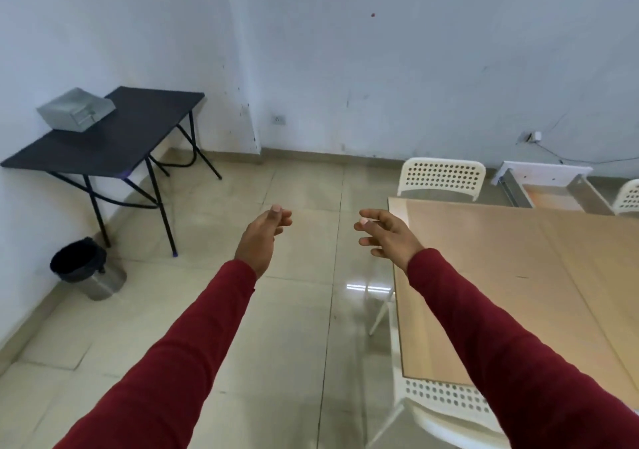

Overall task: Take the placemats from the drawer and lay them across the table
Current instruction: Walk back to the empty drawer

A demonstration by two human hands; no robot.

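Observation:
My left hand (262,237) and my right hand (387,236) are stretched out in front of me above the tiled floor, both in red sleeves, fingers loosely curled and apart, holding nothing. A light wooden table (536,276) fills the right side; my right hand hovers at its near-left corner. A small grey drawer unit (76,110) sits on a black folding table (114,134) at the far left by the wall. An open drawer-like tray (553,189) lies on the floor behind the wooden table. No placemats are visible.
White perforated chairs stand at the wooden table's far side (442,175), far right (627,196) and near side (446,400). A steel bin with a black liner (86,269) stands beside the black table's legs. Open tiled floor lies between the two tables.

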